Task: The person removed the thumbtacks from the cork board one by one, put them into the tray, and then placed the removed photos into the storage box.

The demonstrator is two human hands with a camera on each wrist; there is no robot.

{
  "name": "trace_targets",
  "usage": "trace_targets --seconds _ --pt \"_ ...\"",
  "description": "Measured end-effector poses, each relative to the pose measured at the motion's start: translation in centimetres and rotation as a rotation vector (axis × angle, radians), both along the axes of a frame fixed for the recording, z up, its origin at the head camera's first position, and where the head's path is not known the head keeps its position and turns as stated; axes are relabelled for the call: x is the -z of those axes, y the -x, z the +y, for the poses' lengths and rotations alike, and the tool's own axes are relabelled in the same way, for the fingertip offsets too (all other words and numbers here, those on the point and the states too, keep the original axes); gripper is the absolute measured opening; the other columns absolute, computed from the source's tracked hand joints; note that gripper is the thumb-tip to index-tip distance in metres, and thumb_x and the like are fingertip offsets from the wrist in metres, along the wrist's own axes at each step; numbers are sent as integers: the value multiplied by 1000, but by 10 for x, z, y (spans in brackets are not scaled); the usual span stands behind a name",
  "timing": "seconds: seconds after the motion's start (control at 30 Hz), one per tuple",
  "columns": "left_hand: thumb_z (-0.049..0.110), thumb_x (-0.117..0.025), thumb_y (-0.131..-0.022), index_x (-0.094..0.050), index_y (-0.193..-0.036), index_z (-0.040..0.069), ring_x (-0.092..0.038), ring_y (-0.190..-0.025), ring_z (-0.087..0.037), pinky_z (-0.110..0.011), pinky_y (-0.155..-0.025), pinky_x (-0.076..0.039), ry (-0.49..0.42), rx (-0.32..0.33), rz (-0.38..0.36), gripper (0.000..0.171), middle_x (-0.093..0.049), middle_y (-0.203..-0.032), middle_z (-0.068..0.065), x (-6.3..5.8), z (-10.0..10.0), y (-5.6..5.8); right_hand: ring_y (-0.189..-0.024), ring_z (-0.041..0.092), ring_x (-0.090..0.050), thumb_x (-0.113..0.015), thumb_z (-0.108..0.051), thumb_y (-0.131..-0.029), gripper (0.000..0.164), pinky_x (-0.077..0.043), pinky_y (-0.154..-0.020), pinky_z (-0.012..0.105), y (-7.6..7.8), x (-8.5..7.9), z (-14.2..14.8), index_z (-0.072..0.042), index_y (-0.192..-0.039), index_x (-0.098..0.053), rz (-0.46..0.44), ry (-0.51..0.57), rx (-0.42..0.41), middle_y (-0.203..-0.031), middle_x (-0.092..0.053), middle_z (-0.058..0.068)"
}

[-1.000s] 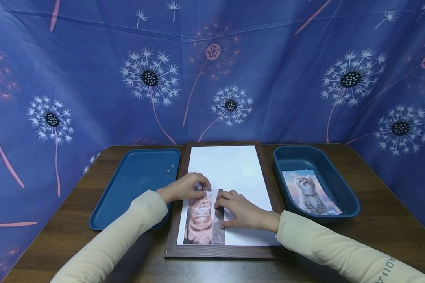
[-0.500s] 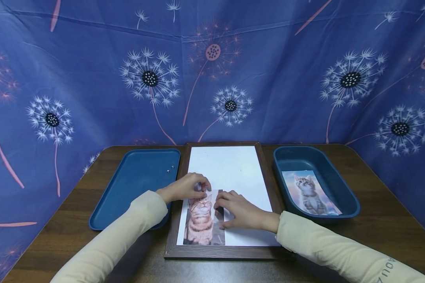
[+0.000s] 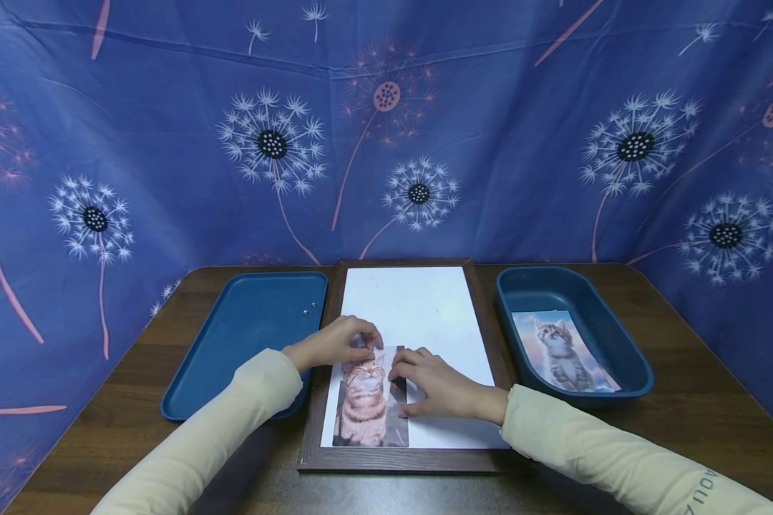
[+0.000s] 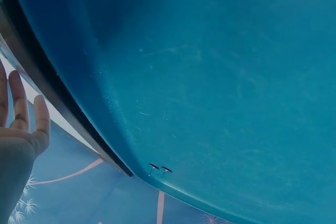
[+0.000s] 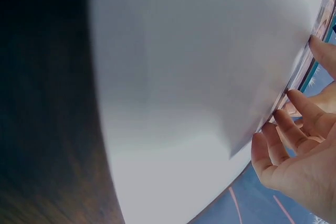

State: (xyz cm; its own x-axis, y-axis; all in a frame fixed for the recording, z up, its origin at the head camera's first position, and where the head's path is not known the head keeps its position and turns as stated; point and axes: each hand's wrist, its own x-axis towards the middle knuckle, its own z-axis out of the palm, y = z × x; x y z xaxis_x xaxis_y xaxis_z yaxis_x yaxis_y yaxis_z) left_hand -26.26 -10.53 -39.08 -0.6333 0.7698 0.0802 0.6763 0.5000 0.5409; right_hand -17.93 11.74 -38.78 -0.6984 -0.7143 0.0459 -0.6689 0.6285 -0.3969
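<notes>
A photo print of an orange cat (image 3: pixel 363 411) lies on the lower left of a white board in a dark wooden frame (image 3: pixel 412 460). My left hand (image 3: pixel 338 340) is at the photo's top edge, thumb and forefinger pinched together over it on what looks like a thumbtack, mostly hidden by the fingers. My right hand (image 3: pixel 441 383) rests on the photo's right side with its fingers spread, holding it flat. In the right wrist view the right hand's fingertips (image 5: pixel 259 140) line up along the photo's edge. Two more thumbtacks (image 4: pixel 153 167) lie in the blue tray.
The flat blue tray (image 3: pixel 238 336) is left of the board. To the right, a deeper blue bin (image 3: pixel 608 322) holds a kitten photo (image 3: pixel 560 354). Behind the wooden table (image 3: pixel 689 400) hangs a blue dandelion-print cloth (image 3: pixel 489 129).
Both hands stay in place on the photo. A small glint between the left thumb and forefinger one second ago is now covered by the fingers.
</notes>
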Motion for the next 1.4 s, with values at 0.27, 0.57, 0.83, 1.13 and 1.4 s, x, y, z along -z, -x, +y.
trace_targets --seconds 0.27,0.57,0.83,1.13,1.4 --pt "8 -64 -84 -67 -99 9 -54 -72 -10 -32 -71 -49 -8 2 -21 15 -63 -80 1 -2 -2 1 -103 16 -44 -74 -30 -75 40 -40 -85 39 0 1 -1 -14 -108 -59 5 -1 -5 -117 -50 -2" --pt "7 -65 -82 -66 -99 8 -55 -71 -10 -33 -72 -50 -36 -36 9 17 -64 -77 3 -3 -9 4 -105 16 -43 -73 -32 -76 42 -39 -86 40 0 1 0 -14 -111 -58 -13 0 3 -119 -49 -1" --pt "5 -65 -81 -67 -99 7 -51 -62 -14 -22 -59 -44 -49 -72 14 18 -64 -77 2 -7 -18 7 -103 16 -42 -73 -33 -76 42 -39 -86 39 1 1 0 -14 -110 -58 -21 -5 11 -118 -49 -2" --pt "8 -66 -81 -66 -100 7 -54 -69 -14 -34 -68 -49 -26 -126 64 19 -62 -78 3 -12 -32 10 -104 17 -43 -73 -31 -76 41 -39 -86 40 1 1 0 -13 -110 -58 -1 1 0 -119 -49 0" --pt "6 -66 -82 -65 -100 6 -53 -74 -18 -41 -73 -46 -53 -200 40 18 -59 -77 2 -11 -51 16 -105 17 -44 -74 -30 -75 41 -39 -86 40 0 0 -1 -13 -110 -58 3 4 0 -119 -49 0"
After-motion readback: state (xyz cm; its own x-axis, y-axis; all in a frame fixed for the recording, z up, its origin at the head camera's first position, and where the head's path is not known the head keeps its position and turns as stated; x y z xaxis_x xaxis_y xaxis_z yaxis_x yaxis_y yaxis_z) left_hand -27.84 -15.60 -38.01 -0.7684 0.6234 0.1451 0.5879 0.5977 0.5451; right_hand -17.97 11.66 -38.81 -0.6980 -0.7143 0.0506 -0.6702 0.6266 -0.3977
